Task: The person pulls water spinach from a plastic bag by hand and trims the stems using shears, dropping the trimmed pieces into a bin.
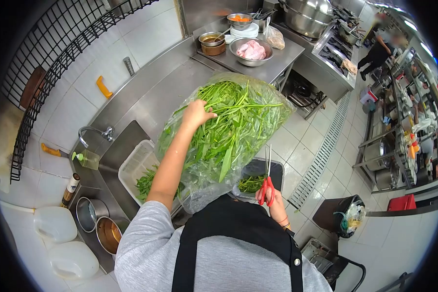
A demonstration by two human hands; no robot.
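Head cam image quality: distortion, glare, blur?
Head view: heavy fisheye, with dark rounded corners and the wire rack bowed; head view: ceiling lights blown white at upper right; head view: left hand, leafy greens and red-handled scissors readable; head view: background person's head blurred.

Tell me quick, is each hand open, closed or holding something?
Left hand: on the leafy greens at the clear plastic bag; grip cannot be told.
Right hand: closed, holding the red-handled scissors.
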